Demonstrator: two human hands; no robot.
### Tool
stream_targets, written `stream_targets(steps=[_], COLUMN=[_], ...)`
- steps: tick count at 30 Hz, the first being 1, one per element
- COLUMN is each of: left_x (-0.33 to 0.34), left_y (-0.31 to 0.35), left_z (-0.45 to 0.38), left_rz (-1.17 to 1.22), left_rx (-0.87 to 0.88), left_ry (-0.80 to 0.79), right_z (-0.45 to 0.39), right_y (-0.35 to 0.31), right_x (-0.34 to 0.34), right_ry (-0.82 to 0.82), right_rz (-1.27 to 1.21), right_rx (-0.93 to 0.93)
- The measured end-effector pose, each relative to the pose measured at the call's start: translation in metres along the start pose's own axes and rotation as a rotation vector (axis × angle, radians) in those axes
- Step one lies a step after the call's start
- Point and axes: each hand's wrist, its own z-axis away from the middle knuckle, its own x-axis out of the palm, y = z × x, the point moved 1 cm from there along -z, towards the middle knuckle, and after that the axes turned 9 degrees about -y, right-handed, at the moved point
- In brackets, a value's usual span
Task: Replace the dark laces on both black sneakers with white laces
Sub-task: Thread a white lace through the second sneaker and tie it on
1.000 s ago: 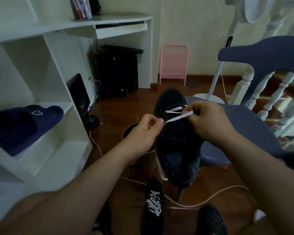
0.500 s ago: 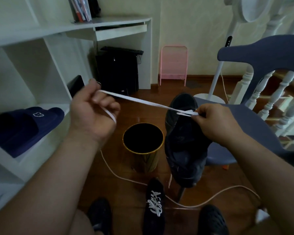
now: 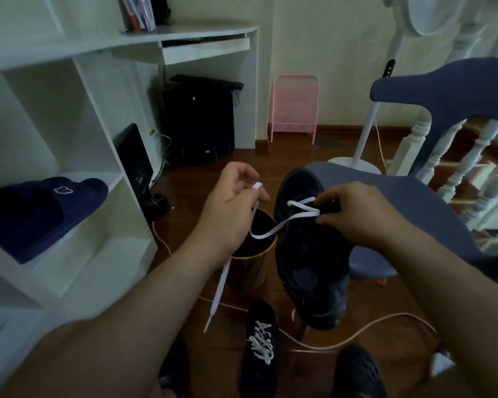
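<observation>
A black sneaker (image 3: 311,254) stands toe-away on the blue chair seat (image 3: 414,208), heel toward me. A white lace (image 3: 285,222) crosses its front eyelets. My right hand (image 3: 360,214) pinches the lace at the sneaker's right side. My left hand (image 3: 233,208) grips the other strand left of the shoe; the lace loops slack from the shoe to this hand and its free end hangs down toward the floor. A second black sneaker (image 3: 260,349) with white laces threaded lies on the floor below.
A black bin with a gold rim (image 3: 256,254) stands on the wooden floor between my hands. White shelves (image 3: 78,196) hold a navy slipper (image 3: 41,208) at left. A cable (image 3: 342,340) runs across the floor. A fan stand (image 3: 357,162) and stair rails are at right.
My left hand has come back down and right from its outstretched pull, so the taut lace now hangs slack. My right hand stays at the sneaker's eyelets.
</observation>
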Motion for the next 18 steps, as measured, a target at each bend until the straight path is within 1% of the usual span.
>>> stream_targets(steps=[1,3,6,9,13,15,18], left_x=[0.003,0.010,0.021,0.028,0.023,0.020,0.017], left_y=[-0.003,-0.005,-0.006,-0.005,-0.004,-0.006,-0.006], left_z=[-0.001,-0.001,0.002,0.004,-0.004,-0.006,-0.004], left_rz=[-0.029,-0.120,-0.269,-0.383,-0.373,-0.347,-0.321], left_rx=[0.012,0.023,-0.010,-0.023,-0.057,-0.083,-0.112], left_ry=[-0.021,-0.110,-0.257,-0.302,-0.308,-0.323,-0.358], right_z=[0.000,0.001,0.004,0.008,0.010,0.010,0.009], right_y=[-0.002,-0.006,-0.017,-0.029,-0.033,-0.034,-0.035], right_x=[0.000,0.000,0.004,0.010,0.018,0.020,0.021], right_ry=[0.005,0.005,0.007,0.020,0.066,0.099,0.092], right_rz=[-0.012,-0.033,-0.043,0.007,0.018,0.025,0.073], right_rx=[-0.008,-0.050,-0.178,-0.321,-0.399,-0.399,-0.380])
